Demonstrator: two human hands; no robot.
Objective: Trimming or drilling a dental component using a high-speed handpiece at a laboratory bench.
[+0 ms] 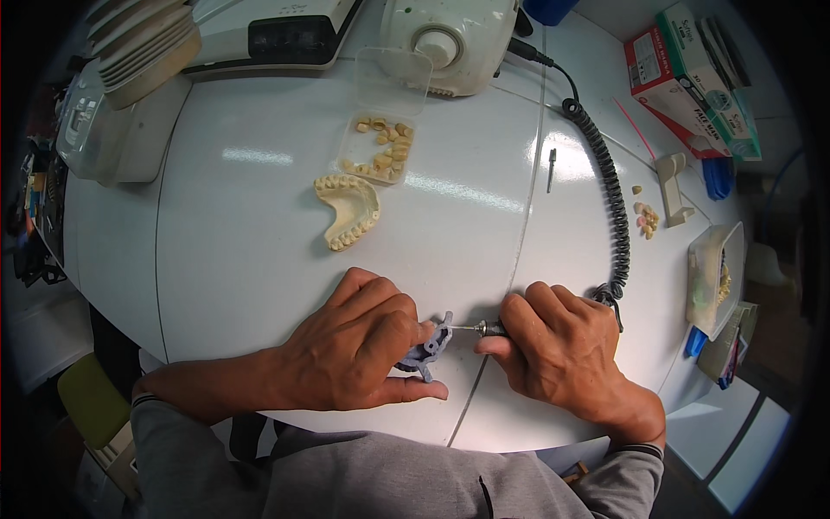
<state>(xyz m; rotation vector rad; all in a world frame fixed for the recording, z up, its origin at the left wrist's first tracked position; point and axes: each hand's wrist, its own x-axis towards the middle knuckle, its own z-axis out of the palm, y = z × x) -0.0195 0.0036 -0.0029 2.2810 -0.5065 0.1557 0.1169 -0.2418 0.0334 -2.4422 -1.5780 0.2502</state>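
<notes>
While the person sits close over their work, I see a wide white tabletop spread before them, with a cream control unit at its far side. The left hand and the right hand face each other at the near edge. A coiled black cord runs from the far right down behind the right hand. Beyond the left hand stands an open clear box of tooth-shaped pieces, and just nearer lies a cream dental cast.

The right fingers are curled closed around a dark handpiece. The left fingers and thumb are pinched on a grey-blue frame, its right side left exposed. That frame lies left of the right fingers, within the left hand and so nearer to it; its long axis slants from near to far, the far end leaning right. The handpiece's thin bit points left, across that axis, and meets the frame's far end; whether it touches, I cannot tell. A loose bit lies farther off, left of the cord.
</notes>
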